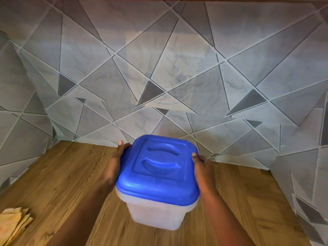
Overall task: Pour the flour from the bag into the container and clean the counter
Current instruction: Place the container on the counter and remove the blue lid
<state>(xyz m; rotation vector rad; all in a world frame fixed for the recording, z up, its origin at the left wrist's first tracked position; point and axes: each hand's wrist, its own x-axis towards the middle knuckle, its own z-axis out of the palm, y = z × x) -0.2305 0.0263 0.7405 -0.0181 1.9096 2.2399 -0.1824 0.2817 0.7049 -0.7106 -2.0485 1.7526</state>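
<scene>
A square translucent white container (156, 215) with a blue lid (159, 167) is in the middle of the view, over the wooden counter (67, 176). My left hand (113, 166) grips its left side under the lid rim, thumb on the lid's far corner. My right hand (204, 171) grips the right side, thumb on the lid edge. The lid is closed, so what is inside is hidden. I cannot tell whether the container rests on the counter or is held just above it. No flour bag is in view.
A folded yellow cloth (14, 224) lies at the counter's near left edge. A grey geometric tiled wall (159, 68) closes the back and both sides of the counter. A cabinet underside runs along the top of the view.
</scene>
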